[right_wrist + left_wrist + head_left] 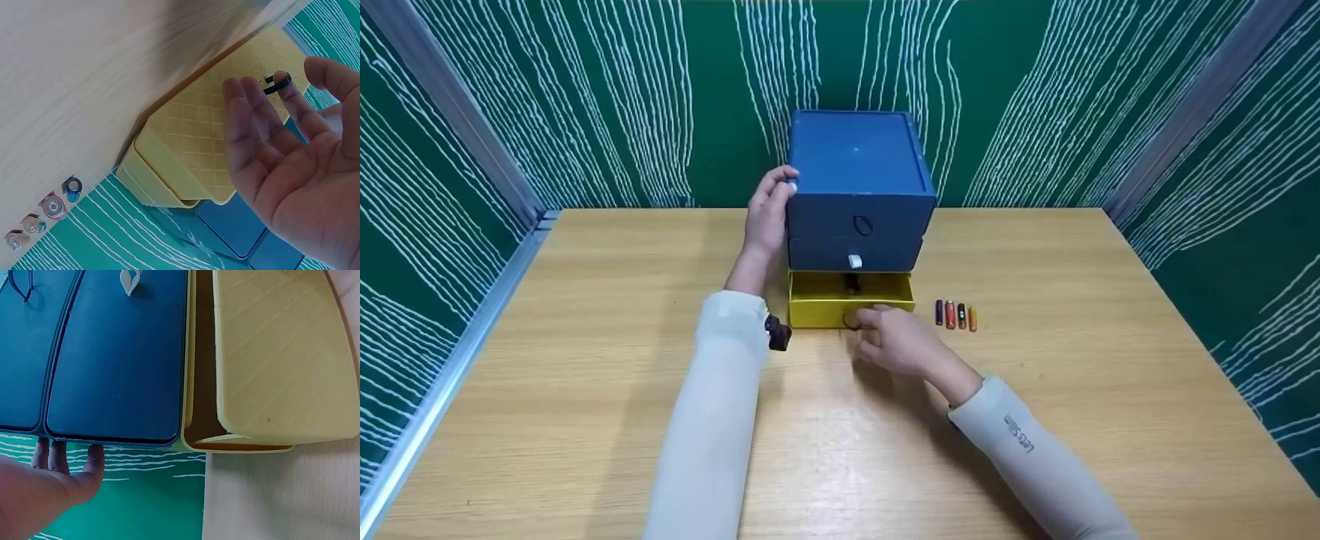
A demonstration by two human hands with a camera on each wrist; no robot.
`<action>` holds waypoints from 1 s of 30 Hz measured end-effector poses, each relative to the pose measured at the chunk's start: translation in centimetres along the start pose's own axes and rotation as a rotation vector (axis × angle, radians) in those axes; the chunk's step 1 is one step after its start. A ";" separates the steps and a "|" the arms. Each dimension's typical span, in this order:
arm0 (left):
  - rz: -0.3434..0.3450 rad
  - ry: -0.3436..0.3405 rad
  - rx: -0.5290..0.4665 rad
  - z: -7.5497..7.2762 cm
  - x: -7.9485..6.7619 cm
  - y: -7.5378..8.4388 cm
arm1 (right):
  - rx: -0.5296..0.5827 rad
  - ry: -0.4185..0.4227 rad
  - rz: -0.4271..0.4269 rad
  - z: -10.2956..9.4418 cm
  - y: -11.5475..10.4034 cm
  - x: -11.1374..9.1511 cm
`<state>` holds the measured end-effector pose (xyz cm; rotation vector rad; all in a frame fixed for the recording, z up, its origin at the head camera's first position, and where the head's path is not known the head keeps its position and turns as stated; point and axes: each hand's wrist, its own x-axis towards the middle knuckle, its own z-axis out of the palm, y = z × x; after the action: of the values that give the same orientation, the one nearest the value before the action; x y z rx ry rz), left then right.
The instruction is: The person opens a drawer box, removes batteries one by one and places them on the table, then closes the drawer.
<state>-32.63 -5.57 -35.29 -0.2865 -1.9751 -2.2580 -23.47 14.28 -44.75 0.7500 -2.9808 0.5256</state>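
A small chest with two dark blue drawers [862, 217] above a yellow drawer [817, 315] stands on the table. The yellow drawer is pulled partly out, and a small dark shape [852, 283] shows inside it. My left hand [767, 217] rests its fingers against the chest's left side near the top. At the yellow drawer's front, my right hand [904, 341] has a finger hooked through the black loop handle [284, 84], thumb apart. Several batteries [950, 315], blue, red, black and orange, stand in a row right of the drawer.
The wooden table [585, 375] meets green walls [720, 97] with white wavy lines at the back and sides. A white loop handle [854, 261] sticks out from the lower blue drawer, and a black one [863, 225] from the upper.
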 end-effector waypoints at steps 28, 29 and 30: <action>-0.005 0.001 -0.025 0.0 0.3 -0.4 | -0.047 -0.158 -0.044 -2.0 -1.3 -2.6; -0.002 0.003 -0.025 0.0 0.3 -0.4 | -0.052 -0.159 -0.051 -2.0 -1.4 -2.7; -0.001 0.006 -0.023 0.0 0.3 -0.4 | -0.056 -0.159 -0.058 -2.1 -1.5 -2.8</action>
<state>-32.97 -5.47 -35.60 -0.2809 -1.9488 -2.2809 -20.46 15.00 -42.59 0.9120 -3.0910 0.3961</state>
